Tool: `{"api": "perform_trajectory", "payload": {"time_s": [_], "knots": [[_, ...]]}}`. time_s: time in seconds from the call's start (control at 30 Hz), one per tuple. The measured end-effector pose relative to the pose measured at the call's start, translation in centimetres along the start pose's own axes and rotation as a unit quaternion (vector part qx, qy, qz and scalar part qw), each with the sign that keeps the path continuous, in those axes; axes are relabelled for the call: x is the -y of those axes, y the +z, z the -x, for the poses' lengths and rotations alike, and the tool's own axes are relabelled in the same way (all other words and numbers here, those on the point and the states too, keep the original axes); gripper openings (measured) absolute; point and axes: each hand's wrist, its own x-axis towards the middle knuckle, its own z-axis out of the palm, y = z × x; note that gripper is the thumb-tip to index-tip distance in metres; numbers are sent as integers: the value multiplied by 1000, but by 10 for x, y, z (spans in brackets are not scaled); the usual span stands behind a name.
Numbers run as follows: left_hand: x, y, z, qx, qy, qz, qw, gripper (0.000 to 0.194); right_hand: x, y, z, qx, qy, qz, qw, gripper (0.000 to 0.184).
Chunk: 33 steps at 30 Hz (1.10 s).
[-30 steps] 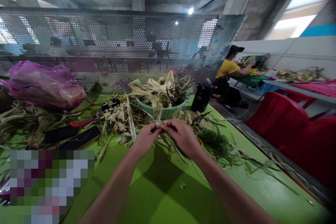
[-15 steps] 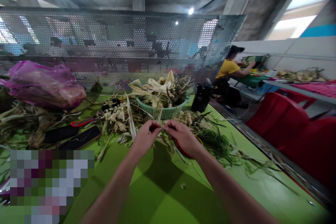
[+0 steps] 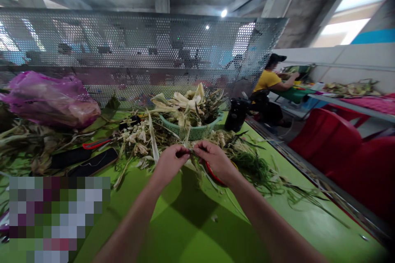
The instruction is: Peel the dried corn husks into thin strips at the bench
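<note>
My left hand (image 3: 171,162) and my right hand (image 3: 213,160) meet fingertip to fingertip above the green table (image 3: 185,222). Both are closed in a pinch on a small piece of dried plant fibre (image 3: 191,153); its exact shape is too small to make out. Beneath the right hand, red scissor handles (image 3: 212,174) show in part. Just beyond my fingers stands a green plastic basket (image 3: 197,132) heaped with dry husks (image 3: 185,102). A bundle of green strands (image 3: 254,168) lies to the right of my right hand.
On the left lie a phone (image 3: 92,164), a red-handled cutter (image 3: 96,144) and a purple plastic bag (image 3: 49,98). A black container (image 3: 237,114) stands right of the basket. A perforated metal screen (image 3: 123,57) runs behind. Red chairs (image 3: 327,135) and a person in yellow (image 3: 265,81) are at right.
My fingers shift slightly at the pinch, with the left fingertips a little lower. Both hands stay close together in the same place.
</note>
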Motion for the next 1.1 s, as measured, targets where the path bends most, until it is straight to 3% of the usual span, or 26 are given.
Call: {"api": "perform_trajectory", "payload": {"time_s": [0.17, 0.77, 0.93, 1.1], "knots": [[-2, 0, 1, 29, -4, 53, 998, 21, 0, 1, -1, 10, 2, -9, 1000, 18], [-1, -5, 0, -14, -25, 120, 992, 8, 6, -3, 0, -10, 8, -11, 1000, 16], [-2, -10, 0, -27, -50, 135, 989, 7, 12, -9, 0, 0, 10, 35, 999, 18], [-3, -13, 1, -47, -86, 172, 980, 5, 12, -15, 1, 44, -31, 129, 990, 14]]}}
